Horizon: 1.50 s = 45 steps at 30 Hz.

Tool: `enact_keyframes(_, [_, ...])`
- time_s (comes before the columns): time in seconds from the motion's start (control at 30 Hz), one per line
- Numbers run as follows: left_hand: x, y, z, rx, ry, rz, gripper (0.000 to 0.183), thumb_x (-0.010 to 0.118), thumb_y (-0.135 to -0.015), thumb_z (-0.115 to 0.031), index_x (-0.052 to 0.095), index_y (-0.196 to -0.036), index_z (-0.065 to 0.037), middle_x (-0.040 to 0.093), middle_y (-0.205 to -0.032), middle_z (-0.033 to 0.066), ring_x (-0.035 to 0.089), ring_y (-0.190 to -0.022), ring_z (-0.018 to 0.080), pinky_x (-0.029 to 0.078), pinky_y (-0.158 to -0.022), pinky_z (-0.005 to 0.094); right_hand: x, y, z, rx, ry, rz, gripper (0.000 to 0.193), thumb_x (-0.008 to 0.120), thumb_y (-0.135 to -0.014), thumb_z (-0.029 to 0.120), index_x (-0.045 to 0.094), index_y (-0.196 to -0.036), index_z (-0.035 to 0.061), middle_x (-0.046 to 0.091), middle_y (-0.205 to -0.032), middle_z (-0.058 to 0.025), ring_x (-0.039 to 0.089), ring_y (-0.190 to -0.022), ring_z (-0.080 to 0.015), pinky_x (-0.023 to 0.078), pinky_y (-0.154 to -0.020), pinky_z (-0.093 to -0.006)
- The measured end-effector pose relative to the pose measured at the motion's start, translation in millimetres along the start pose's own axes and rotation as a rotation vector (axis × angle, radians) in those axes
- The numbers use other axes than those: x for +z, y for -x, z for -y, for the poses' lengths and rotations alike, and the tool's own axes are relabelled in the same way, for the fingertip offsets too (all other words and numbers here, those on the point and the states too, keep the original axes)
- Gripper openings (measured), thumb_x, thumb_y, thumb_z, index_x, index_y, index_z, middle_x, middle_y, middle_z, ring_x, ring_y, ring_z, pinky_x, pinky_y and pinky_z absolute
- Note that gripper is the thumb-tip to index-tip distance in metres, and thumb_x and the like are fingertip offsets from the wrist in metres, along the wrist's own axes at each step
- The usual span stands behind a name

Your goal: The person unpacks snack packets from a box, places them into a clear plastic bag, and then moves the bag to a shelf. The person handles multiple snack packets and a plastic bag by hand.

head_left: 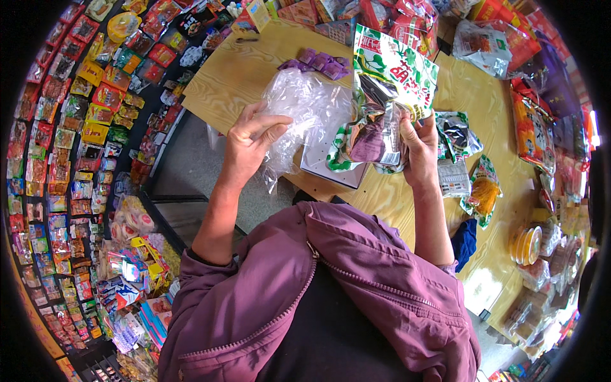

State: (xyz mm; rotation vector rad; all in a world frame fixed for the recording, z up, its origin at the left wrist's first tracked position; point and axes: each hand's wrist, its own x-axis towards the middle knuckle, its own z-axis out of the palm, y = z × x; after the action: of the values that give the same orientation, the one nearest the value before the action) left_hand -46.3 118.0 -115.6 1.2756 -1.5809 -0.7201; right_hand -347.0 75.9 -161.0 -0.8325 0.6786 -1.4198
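Observation:
In my right hand (420, 145) is a green-and-white food packet (398, 79) with a clear window, gripped at its right edge. More green-edged packaging (347, 149) hangs at its lower left; I cannot tell whether it is a second packet. The fingers of my left hand (251, 132) are closed on the edge of a crumpled clear plastic bag (296, 95). Beneath the bag and packet lies a flat white box or tray (334, 175) with a dark edge, partly covered. Small purple-wrapped pieces (324, 63) lie just beyond the bag.
The wooden table (223, 79) bears similar green-and-white packets (485, 191) on my right, beside a dark blue cloth (464, 242). Shelves of colourful snack packs (95, 114) line the left. Red packages (534, 127) and round clear tubs (525, 245) stand along the right side.

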Motion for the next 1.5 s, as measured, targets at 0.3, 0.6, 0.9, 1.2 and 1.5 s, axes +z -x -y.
enact_keyframes(0.3, [14.9, 21.9, 30.7, 0.044, 0.008, 0.109, 0.024, 0.079, -0.078, -0.005, 0.072, -0.1, 0.0, 0.06, -0.107, 0.0103, 0.061, -0.098, 0.0219, 0.049, -0.083, 0.0341, 35.4, 20.8, -39.7, 0.223, 0.162, 0.333, 0.052, 0.072, -0.089, 0.006, 0.045, -0.133, 0.0041, 0.062, -0.12, -0.0055, 0.058, -0.107, -0.0125, 0.05, -0.09, -0.0298])
enact_keyframes(0.6, [-16.1, 37.0, 32.3, 0.086, -0.322, 0.067, 0.018, 0.074, -0.08, -0.004, 0.072, -0.097, -0.001, 0.061, -0.106, 0.0147, 0.064, -0.096, 0.0286, 0.051, -0.082, 0.0366, 48.0, 27.0, -71.9, 0.323, 0.246, 0.395, 0.043, 0.069, -0.087, -0.004, 0.053, -0.127, 0.002, 0.065, -0.107, 0.0001, 0.058, -0.092, -0.0077, 0.05, -0.081, -0.0266])
enact_keyframes(0.9, [-48.1, 32.9, 57.4, -0.082, -0.304, -0.221, 0.026, 0.07, -0.082, -0.002, 0.074, -0.106, -0.011, 0.064, -0.106, 0.0099, 0.062, -0.099, 0.0233, 0.049, -0.086, 0.0326, -4.4, -16.8, -36.6, 0.028, 0.382, -0.048, 0.032, 0.069, -0.088, -0.001, 0.059, -0.118, 0.0047, 0.071, -0.1, -0.0041, 0.067, -0.084, -0.0101, 0.053, -0.072, -0.0243])
enact_keyframes(1.2, [-33.1, 25.3, 51.7, -0.081, 0.13, -0.177, 0.057, 0.071, -0.089, -0.013, 0.049, -0.14, -0.003, 0.059, -0.13, 0.0116, 0.054, -0.118, 0.0185, 0.043, -0.101, 0.032, 13.2, -40.5, -64.3, -0.061, 1.208, -0.138, 0.033, 0.072, -0.084, 0.01, 0.058, -0.113, 0.0031, 0.071, -0.096, -0.0155, 0.07, -0.086, -0.0267, 0.052, -0.079, -0.0369])
enact_keyframes(1.5, [19.9, -2.9, 57.9, -0.107, 0.201, 0.318, 0.082, 0.08, -0.081, -0.036, 0.041, -0.147, -0.007, 0.052, -0.143, 0.0125, 0.051, -0.126, 0.0236, 0.041, -0.105, 0.0344, -9.3, -65.4, -101.8, 0.097, 1.487, -0.204, 0.039, 0.074, -0.085, 0.028, 0.058, -0.109, 0.0005, 0.068, -0.095, -0.0267, 0.068, -0.086, -0.043, 0.054, -0.071, -0.0477])
